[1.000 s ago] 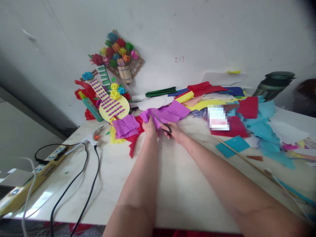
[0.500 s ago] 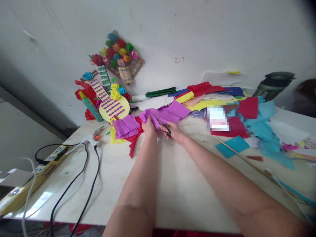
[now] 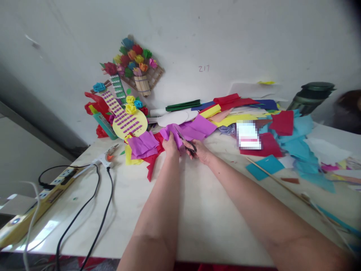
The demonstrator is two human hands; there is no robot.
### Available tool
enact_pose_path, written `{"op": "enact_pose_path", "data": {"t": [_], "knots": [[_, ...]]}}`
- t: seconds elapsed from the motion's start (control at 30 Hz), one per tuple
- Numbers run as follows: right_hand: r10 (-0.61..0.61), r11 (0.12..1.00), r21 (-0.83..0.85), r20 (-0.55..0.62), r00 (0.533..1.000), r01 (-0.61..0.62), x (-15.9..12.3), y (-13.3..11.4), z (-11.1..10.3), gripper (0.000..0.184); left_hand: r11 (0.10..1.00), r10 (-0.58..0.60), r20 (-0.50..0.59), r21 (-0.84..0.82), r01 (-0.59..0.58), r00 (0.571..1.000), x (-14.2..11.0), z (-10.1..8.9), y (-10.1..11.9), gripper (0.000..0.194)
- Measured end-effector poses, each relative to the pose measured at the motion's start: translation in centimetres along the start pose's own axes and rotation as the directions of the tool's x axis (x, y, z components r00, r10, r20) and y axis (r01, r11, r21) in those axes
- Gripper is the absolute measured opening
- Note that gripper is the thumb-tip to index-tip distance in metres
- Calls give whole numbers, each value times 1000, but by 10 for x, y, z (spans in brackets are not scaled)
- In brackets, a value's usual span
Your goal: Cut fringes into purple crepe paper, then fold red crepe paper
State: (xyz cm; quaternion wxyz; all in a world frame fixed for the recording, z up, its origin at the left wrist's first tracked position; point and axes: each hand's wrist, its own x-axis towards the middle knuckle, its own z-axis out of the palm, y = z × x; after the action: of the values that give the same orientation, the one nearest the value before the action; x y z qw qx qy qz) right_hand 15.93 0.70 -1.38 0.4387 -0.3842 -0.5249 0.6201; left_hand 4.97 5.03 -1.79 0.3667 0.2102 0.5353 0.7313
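soft grey light, bright glare on table (image 3: 129,195)

Upper limbs, head view — left hand (image 3: 170,143) and right hand (image 3: 199,151) bare; left forearm (image 3: 159,199) and right forearm (image 3: 248,195) uncovered, tapering towards the wrist — one small dark spot (image 3: 219,172) on the right

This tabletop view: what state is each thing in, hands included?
Left hand: closed on purple paper
Right hand: gripping scissors
Purple paper: creased, partly held
Scissors: blades at the paper; open or shut unclear
Glue gun: lying on the table
Power strip: black plug inserted
Teal bottle: tilted, yellow-green end up
Dark green flask: lid on
Guitar-shaped craft: standing tilted
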Motion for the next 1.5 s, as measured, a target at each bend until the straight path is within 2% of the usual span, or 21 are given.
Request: {"op": "enact_pose_path", "data": {"t": [0.1, 0.33, 0.53, 0.73, 1.5], "knots": [[-11, 1000, 4, 15, 1000, 11, 0, 0, -1, 36, 997, -23, 64, -68, 27, 998, 0, 0, -2, 19], [-31, 999, 23, 11, 999, 30, 0, -1, -1, 38, 995, -18, 142, -94, 32, 990, 0, 1, -6, 20], [-33, 999, 37, -18, 999, 34, 1, -1, -1, 38, 995, 15, 170, -104, 3, 985, 2, 3, -12, 23], [-32, 998, 52, -37, 999, 34, 3, 0, -1, 37, 997, 13, 144, -76, -2, 989, 1, 3, -11, 24], [-58, 997, 56, -47, 997, 61, 6, 5, -2, 36, 996, 37, 162, -88, -23, 986, 0, 3, -13, 28]]}}
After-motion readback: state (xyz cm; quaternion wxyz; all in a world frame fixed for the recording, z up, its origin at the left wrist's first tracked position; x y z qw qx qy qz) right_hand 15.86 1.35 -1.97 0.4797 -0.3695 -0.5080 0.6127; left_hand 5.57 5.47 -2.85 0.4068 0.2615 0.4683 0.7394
